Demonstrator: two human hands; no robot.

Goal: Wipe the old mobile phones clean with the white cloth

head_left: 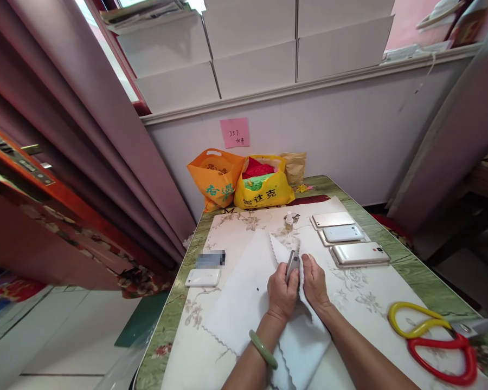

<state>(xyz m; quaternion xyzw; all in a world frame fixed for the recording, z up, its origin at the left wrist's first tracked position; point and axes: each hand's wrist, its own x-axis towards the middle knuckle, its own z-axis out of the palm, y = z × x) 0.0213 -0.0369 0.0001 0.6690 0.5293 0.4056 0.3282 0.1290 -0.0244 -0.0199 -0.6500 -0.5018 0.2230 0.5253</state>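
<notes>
Your left hand [282,293] grips a slim, rounded grey phone [293,263], jutting towards one o'clock. At its three o'clock, your right hand [315,283] pinches the folded, zigzag-edged white cloth [239,303].

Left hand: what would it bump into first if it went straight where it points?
The left hand would probably meet the white cloth first, where its edge rises ahead; depth is unclear.

My left hand [282,295] covers the lower part of a grey object [293,261]; I can't tell what it is. Fingertips of my right hand [316,287] are hidden at the white cloth [244,300], whose dark speck [257,289] is too small to name. Near the table [156,346]'s left edge, a dark slab [210,259] is blurred into squares. Past its right edge, the scissors [457,329] lose their tips to the view's edge.
</notes>
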